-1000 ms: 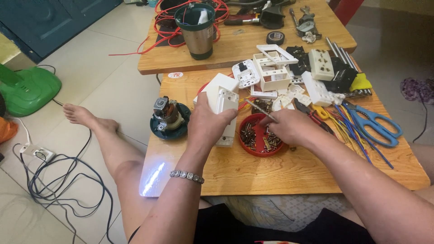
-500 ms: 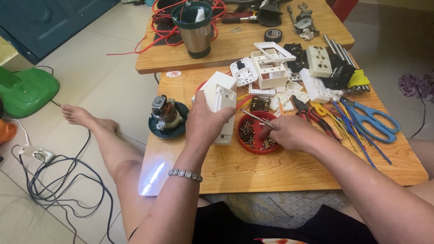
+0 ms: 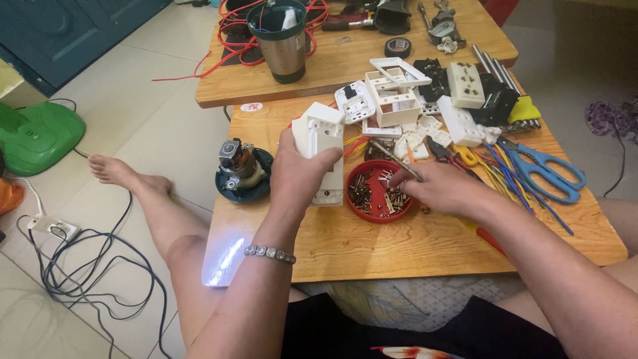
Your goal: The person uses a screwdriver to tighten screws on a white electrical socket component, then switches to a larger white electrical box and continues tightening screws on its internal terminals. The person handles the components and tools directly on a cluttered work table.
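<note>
My left hand (image 3: pixel 302 174) grips a white plastic socket housing (image 3: pixel 319 133) and holds it upright above the wooden table (image 3: pixel 399 246). My right hand (image 3: pixel 435 187) holds a screwdriver with a thin metal shaft (image 3: pixel 393 158), its fingertips down over a red dish (image 3: pixel 377 199) full of small screws. The screwdriver's red and yellow handle pokes out under my right forearm. A long white faceplate (image 3: pixel 330 193) lies flat on the table just under the left hand.
White socket parts and frames (image 3: pixel 399 100), blue scissors (image 3: pixel 545 174), coloured wires and pliers crowd the table's right side. A small motor on a dark green base (image 3: pixel 242 171) sits at left. A steel cup (image 3: pixel 284 40), red wire and tape lie on the far table. Cables trail on the floor.
My left hand has tilted the white housing and lowered it slightly. My right hand has moved from beside the housing down to the red dish of screws.
</note>
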